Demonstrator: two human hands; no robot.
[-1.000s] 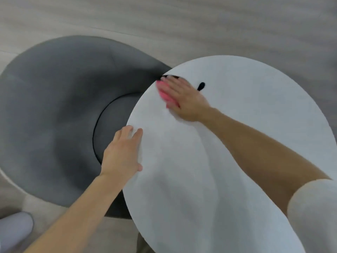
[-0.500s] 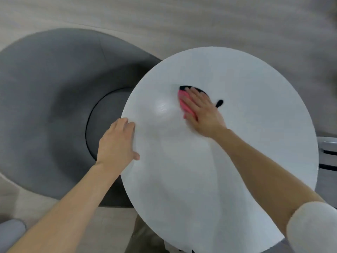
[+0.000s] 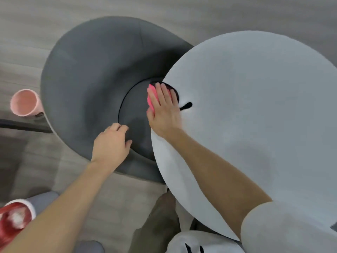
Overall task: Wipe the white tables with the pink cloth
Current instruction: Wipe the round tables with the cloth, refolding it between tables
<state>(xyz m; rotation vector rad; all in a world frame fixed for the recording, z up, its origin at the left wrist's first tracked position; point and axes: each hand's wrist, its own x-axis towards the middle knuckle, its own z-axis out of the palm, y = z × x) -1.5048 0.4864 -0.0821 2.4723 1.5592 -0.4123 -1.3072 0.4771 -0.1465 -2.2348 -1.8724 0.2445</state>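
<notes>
Flatly, right hand [image 3: 164, 115] fingers [image 3: 159, 96] straight atop pink cloth [image 3: 150, 100], white table [image 3: 255, 110] edge, left hand [image 3: 111, 145] relaxed

Matt white worktop, soft pink cloth, grey upholstery

The round worktop [image 3: 255, 106] looks smooth and matt white, without glare. The pink cloth [image 3: 151, 99] at its left edge is soft, vivid fabric. The grey chair [image 3: 91, 70] beside it wears dull, felt-like upholstery. The floor [image 3: 182, 11] shows pale matt wood grain. The pink cup [image 3: 25, 103] looks smooth; its material is unclear.
</notes>
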